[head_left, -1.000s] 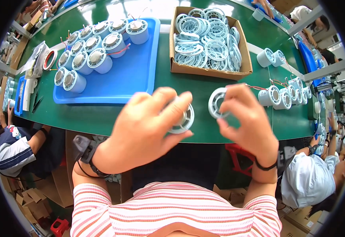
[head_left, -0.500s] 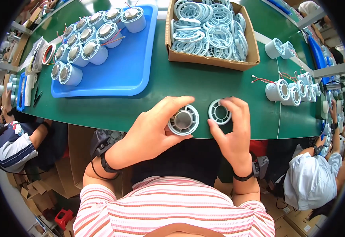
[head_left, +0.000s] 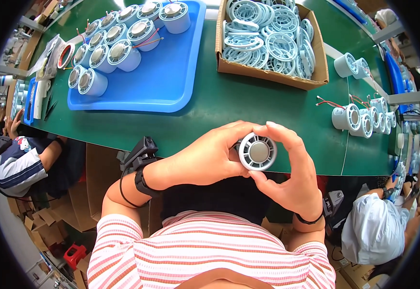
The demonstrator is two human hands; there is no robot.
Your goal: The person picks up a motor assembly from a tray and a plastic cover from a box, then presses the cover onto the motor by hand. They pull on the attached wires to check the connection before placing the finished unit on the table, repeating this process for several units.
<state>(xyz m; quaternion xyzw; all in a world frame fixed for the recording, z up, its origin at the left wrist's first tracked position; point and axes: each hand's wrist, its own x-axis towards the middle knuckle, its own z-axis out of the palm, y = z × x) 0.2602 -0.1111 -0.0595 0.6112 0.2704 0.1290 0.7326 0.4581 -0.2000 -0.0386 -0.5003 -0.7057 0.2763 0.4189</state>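
Just right of the frame's middle, my left hand (head_left: 210, 155) grips the left side of a pale-blue round housing (head_left: 259, 151), its spoked ring and grey centre facing up. My right hand (head_left: 294, 176) spans the same rim, thumb and forefinger closed on it. Upper left, a blue tray (head_left: 166, 86) carries similar housings; upper right of centre, an open carton (head_left: 272, 74) holds loose rings (head_left: 282, 46).

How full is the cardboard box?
Full, or nearly: pale blue rings are heaped across the cardboard box to about its rim. How they lie underneath, cannot tell; the top layers hide it.
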